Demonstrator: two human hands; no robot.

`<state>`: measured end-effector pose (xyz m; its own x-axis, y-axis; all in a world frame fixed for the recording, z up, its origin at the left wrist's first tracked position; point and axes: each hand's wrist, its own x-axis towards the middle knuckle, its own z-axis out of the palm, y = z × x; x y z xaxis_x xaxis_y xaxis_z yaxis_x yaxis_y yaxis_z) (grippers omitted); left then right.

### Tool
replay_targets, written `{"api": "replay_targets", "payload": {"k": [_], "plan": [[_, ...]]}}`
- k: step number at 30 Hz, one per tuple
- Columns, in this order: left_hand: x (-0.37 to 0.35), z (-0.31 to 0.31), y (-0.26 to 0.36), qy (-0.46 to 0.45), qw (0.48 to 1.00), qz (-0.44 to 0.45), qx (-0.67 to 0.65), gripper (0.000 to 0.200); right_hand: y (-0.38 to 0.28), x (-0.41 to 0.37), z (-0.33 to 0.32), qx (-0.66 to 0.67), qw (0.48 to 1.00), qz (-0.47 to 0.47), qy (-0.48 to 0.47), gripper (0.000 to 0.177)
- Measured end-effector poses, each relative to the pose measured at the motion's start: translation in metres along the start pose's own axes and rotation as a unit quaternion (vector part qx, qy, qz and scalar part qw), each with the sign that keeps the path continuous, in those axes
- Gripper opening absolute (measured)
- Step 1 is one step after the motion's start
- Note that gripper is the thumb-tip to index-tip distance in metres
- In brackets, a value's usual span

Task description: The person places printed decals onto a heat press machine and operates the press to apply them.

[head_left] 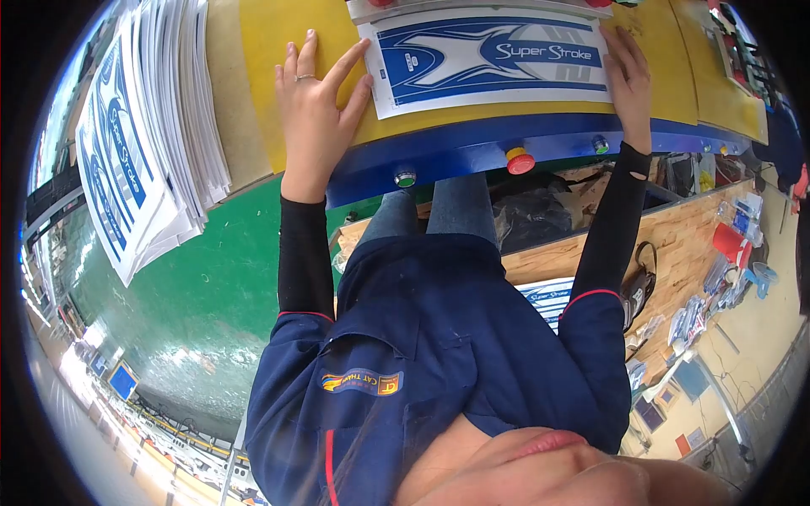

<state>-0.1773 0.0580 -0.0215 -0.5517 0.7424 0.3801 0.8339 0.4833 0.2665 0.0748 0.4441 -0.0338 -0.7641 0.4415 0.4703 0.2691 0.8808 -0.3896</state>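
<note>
A white sheet printed in blue with "Super Stroke" (456, 63) lies flat on the yellow work surface (337, 135). Its far edge meets a pale bar (472, 8). At the sheet's left edge, my left hand (319, 101) rests with fingers spread; its index fingertip and thumb touch or nearly touch the border. My right hand (629, 80) lies along the opposite edge, fingers stretched out and partly overlapping the paper. Neither hand grasps anything.
A tall stack of similar printed sheets (181, 101) stands on the left. Green buttons (405, 179) and a red mushroom button (520, 161) sit on the blue front rail (456, 152). To the right is a wooden surface (675, 236) holding more sheets. Part of a person (785, 143) shows far right.
</note>
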Motion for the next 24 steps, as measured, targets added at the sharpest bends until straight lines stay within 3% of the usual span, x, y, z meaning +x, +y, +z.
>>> {"api": "replay_targets", "payload": {"k": [24], "plan": [[0.005, -0.009, 0.008, -0.013, 1.000, -0.006, -0.011, 0.042, -0.009, 0.002, -0.003, -0.019, 1.000, -0.004, 0.008, 0.039]]}}
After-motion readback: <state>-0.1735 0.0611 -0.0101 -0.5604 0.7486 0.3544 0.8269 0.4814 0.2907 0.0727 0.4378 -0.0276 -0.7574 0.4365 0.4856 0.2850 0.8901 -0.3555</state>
